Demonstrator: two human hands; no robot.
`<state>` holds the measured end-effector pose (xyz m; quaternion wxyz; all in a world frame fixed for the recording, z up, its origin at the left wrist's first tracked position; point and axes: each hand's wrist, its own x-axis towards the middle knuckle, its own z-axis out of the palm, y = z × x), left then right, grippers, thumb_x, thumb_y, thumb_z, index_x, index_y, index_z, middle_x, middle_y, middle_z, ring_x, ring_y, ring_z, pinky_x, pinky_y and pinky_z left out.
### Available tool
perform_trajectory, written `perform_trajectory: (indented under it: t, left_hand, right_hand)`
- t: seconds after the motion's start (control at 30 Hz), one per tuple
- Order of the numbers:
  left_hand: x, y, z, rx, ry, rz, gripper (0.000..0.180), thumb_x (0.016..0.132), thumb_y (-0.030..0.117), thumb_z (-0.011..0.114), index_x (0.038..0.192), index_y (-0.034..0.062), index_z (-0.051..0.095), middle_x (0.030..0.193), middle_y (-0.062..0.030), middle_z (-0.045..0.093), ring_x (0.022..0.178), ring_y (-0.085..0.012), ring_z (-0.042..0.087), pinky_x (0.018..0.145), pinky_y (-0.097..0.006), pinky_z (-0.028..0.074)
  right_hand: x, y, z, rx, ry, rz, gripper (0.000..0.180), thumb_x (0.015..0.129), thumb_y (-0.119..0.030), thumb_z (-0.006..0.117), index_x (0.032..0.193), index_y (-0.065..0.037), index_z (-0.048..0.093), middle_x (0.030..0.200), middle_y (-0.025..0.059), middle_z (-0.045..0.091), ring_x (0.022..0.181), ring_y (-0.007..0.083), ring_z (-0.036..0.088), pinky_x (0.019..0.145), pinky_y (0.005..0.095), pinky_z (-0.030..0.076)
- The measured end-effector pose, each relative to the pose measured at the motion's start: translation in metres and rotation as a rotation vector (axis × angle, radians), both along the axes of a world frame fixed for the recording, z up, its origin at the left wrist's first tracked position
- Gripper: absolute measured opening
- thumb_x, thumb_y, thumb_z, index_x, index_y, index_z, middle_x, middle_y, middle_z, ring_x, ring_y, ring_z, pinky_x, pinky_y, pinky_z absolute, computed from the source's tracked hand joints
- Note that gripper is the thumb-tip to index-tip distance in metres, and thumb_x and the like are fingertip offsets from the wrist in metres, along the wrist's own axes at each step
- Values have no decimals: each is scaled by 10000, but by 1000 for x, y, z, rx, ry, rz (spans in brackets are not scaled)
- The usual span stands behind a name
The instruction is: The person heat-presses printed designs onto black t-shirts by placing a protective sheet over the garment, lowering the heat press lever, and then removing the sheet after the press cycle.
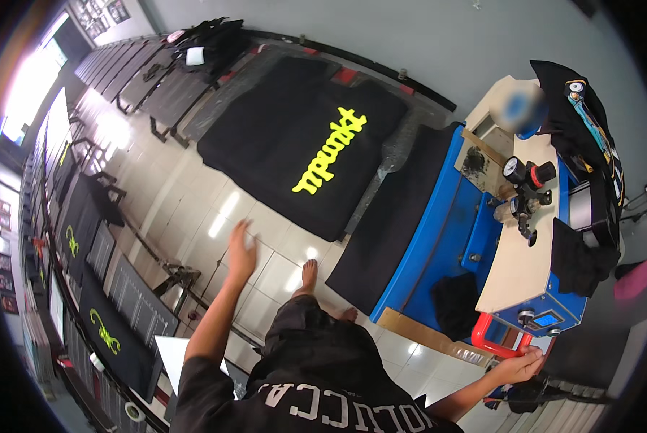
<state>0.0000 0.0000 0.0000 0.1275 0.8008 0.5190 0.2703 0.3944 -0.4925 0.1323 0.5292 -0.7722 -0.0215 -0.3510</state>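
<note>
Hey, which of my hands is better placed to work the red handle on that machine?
Your right, I'd say. The right hand is at the end of the red handle, though a firm grip isn't clear. Your left hand is blurred, out over the tiled floor, well away from it.

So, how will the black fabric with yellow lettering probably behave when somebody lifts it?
The black fabric would probably be floppy, since its outline is soft and wavy. It seems unlikely to roll, because it lies spread flat. The yellow lettering may bend less easily, as it looks solid.
</note>
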Motion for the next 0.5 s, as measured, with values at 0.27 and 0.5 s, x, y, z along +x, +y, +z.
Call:
perform_trajectory:
  t: [0.27,0.5]
  left_hand:
    - [353,85,-16,36,-41,-632,417,878,227,613,1230,9,561,1256,-173,562,1223,-344,496,1039,-437,389]
    - [491,194,-64,118,200,-730,487,930,337,552,1333,69,498,1442,-133,442,1330,-342,404,1089,-468,343]
  right_hand:
    - [28,-39,56,72,219,-106,385,1003,-368,485,938,-6,598,808,40,541,706,106,485,666,237,411]
    - [11,-52,55,-158,175,-357,465,973,-320,506,1250,49,565,1170,138,589,979,239,594,851,319,476]
